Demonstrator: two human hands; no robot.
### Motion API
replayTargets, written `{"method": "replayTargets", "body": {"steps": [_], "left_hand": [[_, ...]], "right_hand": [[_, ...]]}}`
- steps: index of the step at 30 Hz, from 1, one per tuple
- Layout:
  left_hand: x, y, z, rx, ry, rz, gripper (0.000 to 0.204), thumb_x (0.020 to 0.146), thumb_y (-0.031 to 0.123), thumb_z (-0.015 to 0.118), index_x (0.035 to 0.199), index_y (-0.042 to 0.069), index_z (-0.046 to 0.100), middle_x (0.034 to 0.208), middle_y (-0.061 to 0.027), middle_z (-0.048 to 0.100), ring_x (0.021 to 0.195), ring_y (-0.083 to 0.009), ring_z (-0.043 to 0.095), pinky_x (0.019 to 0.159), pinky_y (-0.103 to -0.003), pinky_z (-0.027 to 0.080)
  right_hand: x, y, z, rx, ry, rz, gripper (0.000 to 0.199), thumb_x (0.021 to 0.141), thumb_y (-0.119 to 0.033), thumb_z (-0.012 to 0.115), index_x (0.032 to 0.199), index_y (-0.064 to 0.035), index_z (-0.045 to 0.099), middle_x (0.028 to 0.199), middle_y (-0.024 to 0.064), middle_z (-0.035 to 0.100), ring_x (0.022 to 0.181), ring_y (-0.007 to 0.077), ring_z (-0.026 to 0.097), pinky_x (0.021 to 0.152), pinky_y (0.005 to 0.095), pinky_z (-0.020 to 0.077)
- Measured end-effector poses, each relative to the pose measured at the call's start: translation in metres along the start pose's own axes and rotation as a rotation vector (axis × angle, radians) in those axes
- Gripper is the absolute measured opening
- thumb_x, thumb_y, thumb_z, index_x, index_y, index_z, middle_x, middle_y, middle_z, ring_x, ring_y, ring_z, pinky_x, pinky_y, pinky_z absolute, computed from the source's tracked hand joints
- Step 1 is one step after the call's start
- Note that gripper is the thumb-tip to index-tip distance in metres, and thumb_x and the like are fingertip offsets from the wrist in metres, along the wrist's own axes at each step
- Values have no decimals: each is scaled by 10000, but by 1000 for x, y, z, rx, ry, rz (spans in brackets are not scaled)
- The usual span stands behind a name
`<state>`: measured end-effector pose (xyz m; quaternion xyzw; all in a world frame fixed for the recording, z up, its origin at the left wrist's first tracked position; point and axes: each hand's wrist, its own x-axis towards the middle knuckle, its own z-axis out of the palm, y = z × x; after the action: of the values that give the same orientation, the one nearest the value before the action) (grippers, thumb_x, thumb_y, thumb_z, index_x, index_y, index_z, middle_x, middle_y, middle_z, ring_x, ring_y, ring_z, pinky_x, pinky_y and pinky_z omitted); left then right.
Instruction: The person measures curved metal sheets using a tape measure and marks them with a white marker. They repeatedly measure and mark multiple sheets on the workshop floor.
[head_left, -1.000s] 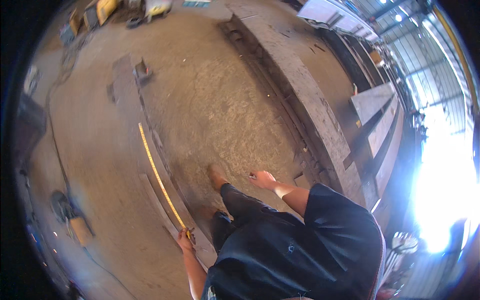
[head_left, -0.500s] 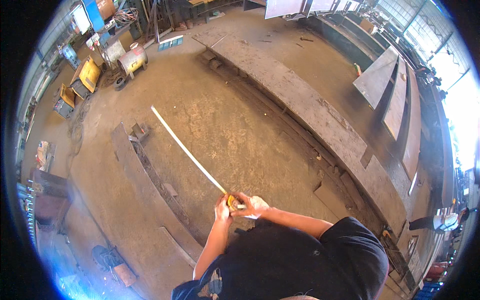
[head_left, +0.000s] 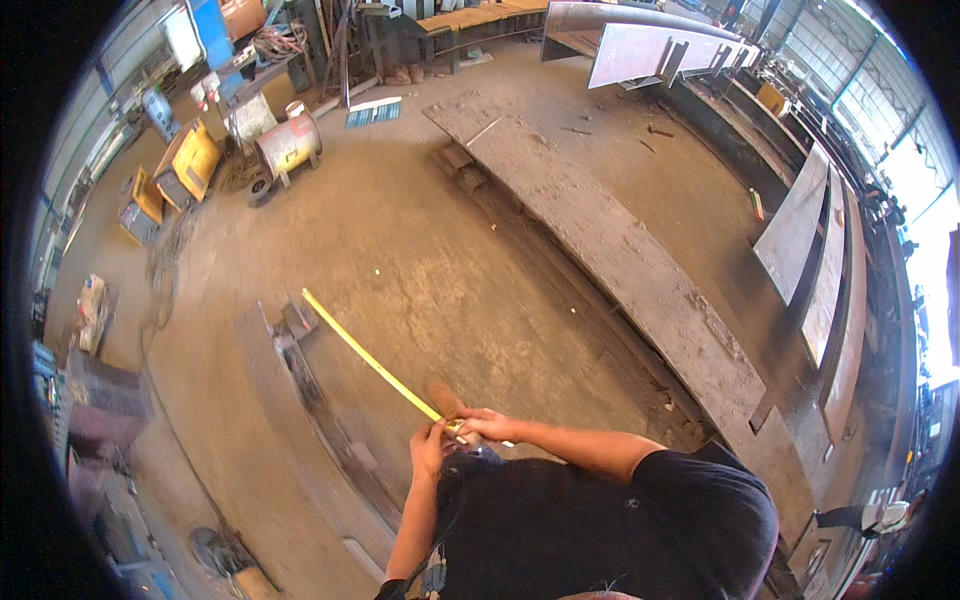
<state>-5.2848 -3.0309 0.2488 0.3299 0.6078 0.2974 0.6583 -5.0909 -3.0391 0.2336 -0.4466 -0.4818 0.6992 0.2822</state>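
Left hand [head_left: 428, 452] and right hand [head_left: 488, 425] together, fingers of both gripping yellow tape measure [head_left: 370, 363]; blade out over floor [head_left: 470, 310], tip near steel strip's [head_left: 277, 385] far end!

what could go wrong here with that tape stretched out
The tape runs out long from the left hand and right hand, with nothing visibly holding its far end, so it might buckle.

Both hands are close together at its near end, so a sudden slip could nick a finger.

Long steel lies on the floor on both sides, the left plate and right plate, so a careless sidestep could mean a trip.
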Motion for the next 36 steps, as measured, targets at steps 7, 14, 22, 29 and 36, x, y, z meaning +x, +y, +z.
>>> {"method": "replayTargets", "body": {"steps": [7,14,22,29,36], "left_hand": [[171,242,-32,800,21,449,389,907,390,706,979,7,699,791,-136,719,716,-248,707,656,-392,526],[356,493,-43,1063,145,1043,325,897,195,692,1201,117,607,1235,-117,621,1204,-328,547,1014,-445,437],[597,689,-66,1580,-48,1044,475,884,253,680,1338,162,575,1371,-96,561,1385,-296,425,1171,-516,285],[761,816,-125,1384,-215,577,228,893,265,671,995,66,717,963,-141,705,895,-351,664,878,-442,506],[982,931,-153,1264,-366,691,215,912,260,637,948,60,707,903,-149,681,850,-357,653,759,-443,505]], "right_hand": [[166,-163,-119,356,133,241,516,942,-520,537,1288,-143,604,949,-34,616,775,73,550,568,249,404],[322,-232,-270,-344,184,-96,523,933,-536,599,1218,-97,599,871,92,673,776,222,622,706,395,492],[514,-392,-420,-820,58,-78,607,875,-640,599,1259,-170,581,916,216,696,892,432,664,744,530,498],[731,-514,-531,-923,-97,-163,581,834,-563,657,1239,-149,615,950,192,707,924,397,668,771,504,503],[953,-595,-601,-847,-116,-83,585,826,-533,682,1251,-138,614,987,207,703,970,417,652,831,506,500]]}}
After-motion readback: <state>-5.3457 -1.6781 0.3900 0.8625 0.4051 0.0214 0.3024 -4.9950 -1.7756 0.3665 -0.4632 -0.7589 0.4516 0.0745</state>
